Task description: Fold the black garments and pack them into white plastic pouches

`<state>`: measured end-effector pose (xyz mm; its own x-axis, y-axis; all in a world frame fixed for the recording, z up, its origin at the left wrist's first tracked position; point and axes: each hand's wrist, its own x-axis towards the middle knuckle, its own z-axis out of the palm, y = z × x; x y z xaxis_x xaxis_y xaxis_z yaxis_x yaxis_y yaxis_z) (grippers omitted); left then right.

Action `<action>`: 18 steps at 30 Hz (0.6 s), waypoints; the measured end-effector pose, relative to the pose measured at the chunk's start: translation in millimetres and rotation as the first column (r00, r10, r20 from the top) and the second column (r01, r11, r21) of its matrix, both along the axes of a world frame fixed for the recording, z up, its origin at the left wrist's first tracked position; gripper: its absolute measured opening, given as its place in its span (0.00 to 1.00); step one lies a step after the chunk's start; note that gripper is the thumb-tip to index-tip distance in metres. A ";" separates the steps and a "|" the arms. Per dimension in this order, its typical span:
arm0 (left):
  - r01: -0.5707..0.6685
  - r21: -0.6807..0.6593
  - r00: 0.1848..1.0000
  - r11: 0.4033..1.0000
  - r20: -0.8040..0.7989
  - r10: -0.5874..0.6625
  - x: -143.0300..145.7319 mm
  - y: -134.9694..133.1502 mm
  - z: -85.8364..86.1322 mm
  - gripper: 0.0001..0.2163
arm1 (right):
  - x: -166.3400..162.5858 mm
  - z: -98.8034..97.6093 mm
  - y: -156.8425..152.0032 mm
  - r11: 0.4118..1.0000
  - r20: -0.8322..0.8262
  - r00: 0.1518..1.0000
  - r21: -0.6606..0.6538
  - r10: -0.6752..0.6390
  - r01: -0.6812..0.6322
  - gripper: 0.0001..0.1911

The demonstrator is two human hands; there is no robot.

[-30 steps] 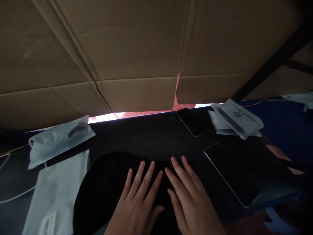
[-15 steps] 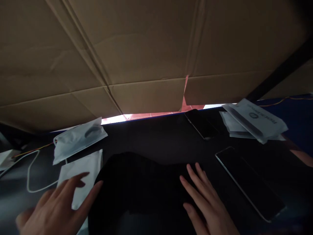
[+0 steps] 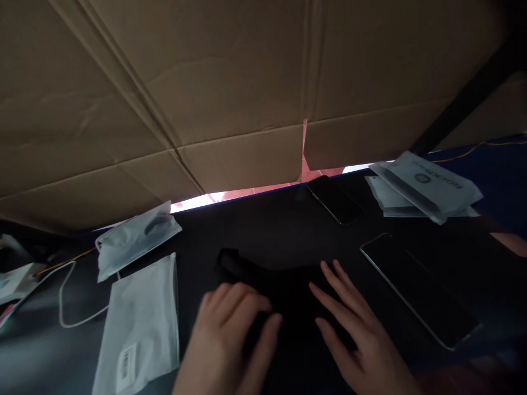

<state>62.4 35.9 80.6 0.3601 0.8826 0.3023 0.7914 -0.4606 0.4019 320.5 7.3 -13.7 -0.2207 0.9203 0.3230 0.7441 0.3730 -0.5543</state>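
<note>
A black cloth (image 3: 294,291) lies in the middle of the dark table, and its outline melts into the tabletop. My left hand (image 3: 230,329) is over its left part, fingers curled and thumb close to the forefinger, gripping the fabric; the exact pinch is too dark to see. A small looped piece of the cloth sticks out beyond those knuckles. On the cloth's right side my right hand (image 3: 356,334) rests flat with its fingers spread. Just right of that hand lies a large dark phone (image 3: 418,291) with a pale edge.
A smaller phone (image 3: 335,200) lies farther back. White printed pouches (image 3: 436,184) are stacked at the back right. Two frosted pouches (image 3: 142,323) and a white cable (image 3: 61,299) are on the left. Cardboard (image 3: 230,82) walls off the far side. Part of a person's arm (image 3: 510,241) shows at right.
My left hand has moved right from beside the cloth onto it, and its fingers have closed. The cloth's left side is drawn inward, uncovering the frosted pouch. My right hand stays nearly in place.
</note>
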 end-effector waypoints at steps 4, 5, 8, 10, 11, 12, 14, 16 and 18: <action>-0.041 0.031 0.999 0.999 -0.022 0.042 6.7 2.7 -29.3 0.14 | 1.6 0.9 -2.2 1.000 -0.042 0.999 0.015 -0.008 0.009 0.28; -0.070 0.069 0.995 0.995 -0.071 0.075 -0.2 3.8 -36.4 0.18 | 1.8 0.8 -2.6 1.000 -0.053 0.998 0.015 -0.015 0.015 0.28; 0.017 0.113 0.958 0.993 -0.285 0.016 -25.8 6.1 -50.9 0.27 | 2.0 0.1 -2.9 0.999 -0.082 0.996 0.013 -0.037 0.038 0.28; 0.037 0.076 0.944 0.996 -0.328 -0.010 -41.3 4.1 -53.2 0.29 | 2.4 -0.6 -2.8 0.999 -0.101 0.994 0.010 -0.049 0.050 0.28; -0.016 0.066 0.954 0.998 -0.299 0.036 -48.1 2.0 -52.6 0.28 | 2.7 -1.0 -2.8 0.998 -0.111 0.992 0.009 -0.053 0.055 0.27; -0.114 0.053 0.960 0.992 -0.253 0.123 -54.2 -0.4 -51.2 0.26 | 3.1 -1.3 -2.8 0.998 -0.121 0.991 0.006 -0.057 0.058 0.27; -0.360 -0.009 0.920 0.933 -0.170 0.353 -63.7 -5.0 -48.2 0.26 | 3.7 -1.5 -2.7 0.998 -0.142 0.988 -0.006 -0.064 0.064 0.27; -0.496 -0.137 0.866 0.857 -0.151 0.477 -68.0 -7.5 -47.0 0.31 | 4.0 -1.3 -2.1 0.997 -0.163 0.984 -0.012 -0.076 0.075 0.26; -0.466 -0.283 0.884 0.838 -0.132 0.447 -66.9 -7.4 -48.1 0.34 | 3.7 -0.7 -0.9 0.995 -0.181 0.979 -0.015 -0.098 0.097 0.25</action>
<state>-4.5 28.6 32.5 -0.0979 0.9951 -0.0102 0.9085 0.0935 0.4073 324.2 6.4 -14.4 -0.0686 0.9365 0.3440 0.6637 0.3003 -0.6851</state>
